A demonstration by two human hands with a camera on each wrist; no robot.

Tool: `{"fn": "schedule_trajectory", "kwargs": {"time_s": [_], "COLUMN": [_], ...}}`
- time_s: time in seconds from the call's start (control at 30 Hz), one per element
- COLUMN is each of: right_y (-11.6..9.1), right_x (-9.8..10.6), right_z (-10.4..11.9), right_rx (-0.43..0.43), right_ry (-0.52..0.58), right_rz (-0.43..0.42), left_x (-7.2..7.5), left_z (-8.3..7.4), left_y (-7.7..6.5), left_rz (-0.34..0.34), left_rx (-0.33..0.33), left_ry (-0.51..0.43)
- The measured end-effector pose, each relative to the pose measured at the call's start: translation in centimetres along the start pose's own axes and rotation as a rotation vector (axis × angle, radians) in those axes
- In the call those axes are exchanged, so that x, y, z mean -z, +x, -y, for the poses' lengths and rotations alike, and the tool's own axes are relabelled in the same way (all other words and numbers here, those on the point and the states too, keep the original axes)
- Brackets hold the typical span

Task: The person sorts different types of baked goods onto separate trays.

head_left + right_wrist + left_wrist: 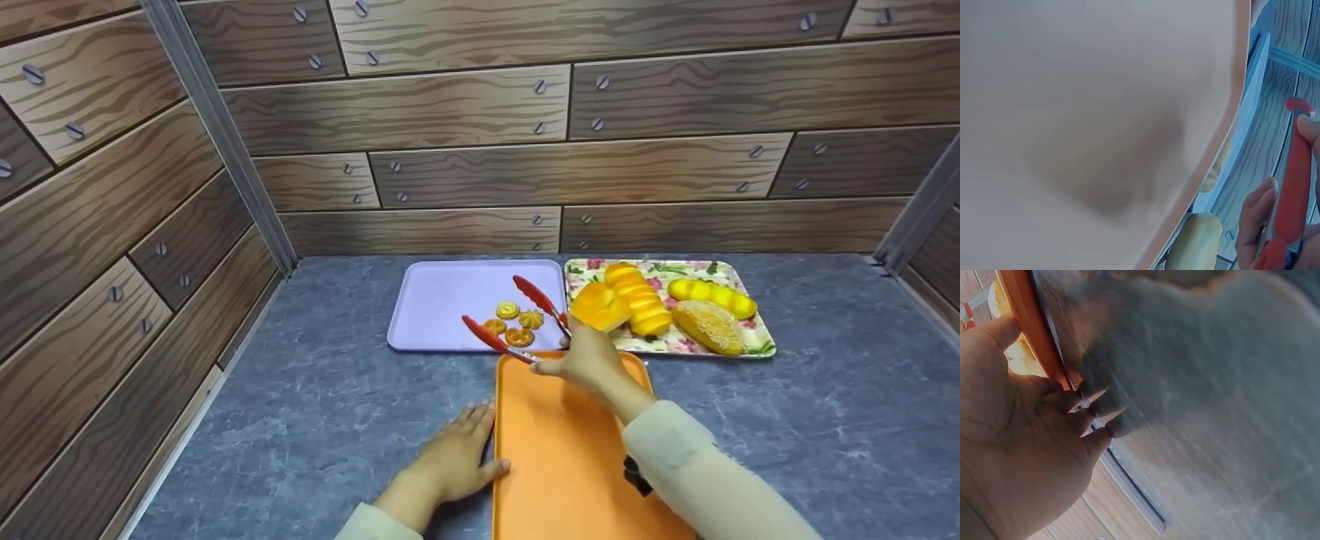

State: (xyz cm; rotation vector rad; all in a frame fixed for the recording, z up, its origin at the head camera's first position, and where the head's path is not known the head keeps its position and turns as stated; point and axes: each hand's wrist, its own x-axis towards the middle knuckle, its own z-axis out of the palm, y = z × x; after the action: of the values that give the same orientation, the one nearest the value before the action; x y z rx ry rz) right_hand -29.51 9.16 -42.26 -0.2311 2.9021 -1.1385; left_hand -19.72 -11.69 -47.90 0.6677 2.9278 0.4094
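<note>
My right hand (589, 360) grips a pair of red-tipped tongs (486, 333) above the far end of the orange tray (562, 450). Spread apart, the two tong tips reach over the lavender tray (442, 300), one on either side of a small group of cookies. Among these are a round cookie (508, 310), a swirled one (531, 319) and a pretzel-shaped one (519, 337); nothing is between the tips. My left hand (454, 457) lies with fingers extended on the tabletop, its thumb over the orange tray's left rim. The right wrist view shows the red tong handle (1293, 185) in my fingers.
A floral tray (761, 346) to the right of the lavender one holds several breads, among them a sliced-looking loaf (637, 298) and a seeded bun (709, 328). Wood-patterned walls (465, 176) enclose the dark grey tabletop (315, 390) at the back and sides.
</note>
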Motion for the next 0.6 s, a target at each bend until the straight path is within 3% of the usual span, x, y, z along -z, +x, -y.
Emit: {"fn": "schedule_trajectory", "kwargs": {"time_s": [0.2,0.4,0.6], "right_y": [-1.1,-2.3,-3.6], "right_x": [0.6,1.2,1.9], "right_z": [-0.7,-2.1,-3.3], "right_rx": [-0.019,0.025,0.022], "right_ry": [0.003,-0.040,0.035], "right_rz": [0.024,-0.050,-0.082], "left_x": [0.1,0.1,0.0], "left_z": [-0.1,0.0,0.0], "left_y": [0.0,0.0,0.0], "left_rz": [0.016,0.014,0.026], "left_rx": [0.013,-0.005,0.001], "left_ry": [-0.009,-0.002,-0.005]}}
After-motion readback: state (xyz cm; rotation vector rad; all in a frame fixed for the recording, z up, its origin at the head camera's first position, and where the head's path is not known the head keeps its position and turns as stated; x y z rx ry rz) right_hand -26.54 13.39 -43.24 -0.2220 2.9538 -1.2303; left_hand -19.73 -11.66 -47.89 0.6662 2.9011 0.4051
